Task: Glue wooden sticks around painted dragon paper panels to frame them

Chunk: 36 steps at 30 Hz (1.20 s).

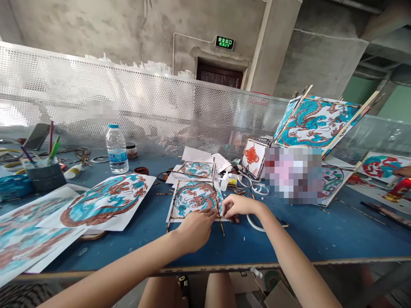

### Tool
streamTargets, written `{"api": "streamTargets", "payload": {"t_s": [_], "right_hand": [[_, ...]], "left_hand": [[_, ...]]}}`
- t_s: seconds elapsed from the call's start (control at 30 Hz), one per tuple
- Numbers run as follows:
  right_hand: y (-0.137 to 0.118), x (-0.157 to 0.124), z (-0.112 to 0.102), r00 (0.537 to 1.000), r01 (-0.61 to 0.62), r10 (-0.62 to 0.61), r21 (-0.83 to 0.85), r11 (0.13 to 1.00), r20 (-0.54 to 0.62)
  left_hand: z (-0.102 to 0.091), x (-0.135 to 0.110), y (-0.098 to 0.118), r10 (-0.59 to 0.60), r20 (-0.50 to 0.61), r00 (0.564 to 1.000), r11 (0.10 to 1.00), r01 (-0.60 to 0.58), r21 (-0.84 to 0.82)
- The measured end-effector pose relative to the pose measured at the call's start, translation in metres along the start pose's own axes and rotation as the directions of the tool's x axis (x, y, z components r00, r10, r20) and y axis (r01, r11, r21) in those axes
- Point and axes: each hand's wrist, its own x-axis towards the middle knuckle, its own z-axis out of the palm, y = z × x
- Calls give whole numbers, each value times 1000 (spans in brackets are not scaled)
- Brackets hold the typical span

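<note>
A small dragon-print panel [195, 197] framed with thin wooden sticks lies on the blue table [314, 231]. My left hand [195, 227] rests on the panel's near edge, fingers curled down onto the frame. My right hand [238, 206] pinches at the panel's near right corner, by a stick [218, 210] that runs along that side. What the fingertips hold is too small to make out. A second similar panel [196, 170] lies just behind the first.
Large dragon prints [105, 201] cover the table's left side. A water bottle [117, 149], a pen cup [45, 173] and a glue bottle [225, 181] stand nearby. A finished dragon lantern [316, 122] leans at the right. White rings [255, 188] lie by my right hand. Perforated metal screen behind.
</note>
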Motion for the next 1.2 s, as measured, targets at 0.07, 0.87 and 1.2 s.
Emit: {"api": "streamTargets", "payload": {"t_s": [0.07, 0.87, 1.2], "right_hand": [[1, 0, -1, 1000, -3, 3, -5, 1000, 4], [3, 3, -2, 1000, 24, -25, -78, 997, -10], [-20, 9, -3, 994, -101, 108, -264, 959, 10]], "left_hand": [[2, 1, 1, -11, 8, 1000, 1000, 10, 10], [10, 0, 22, -79, -53, 995, 981, 87, 174], [11, -1, 15, 3, -92, 996, 989, 11, 146]]}}
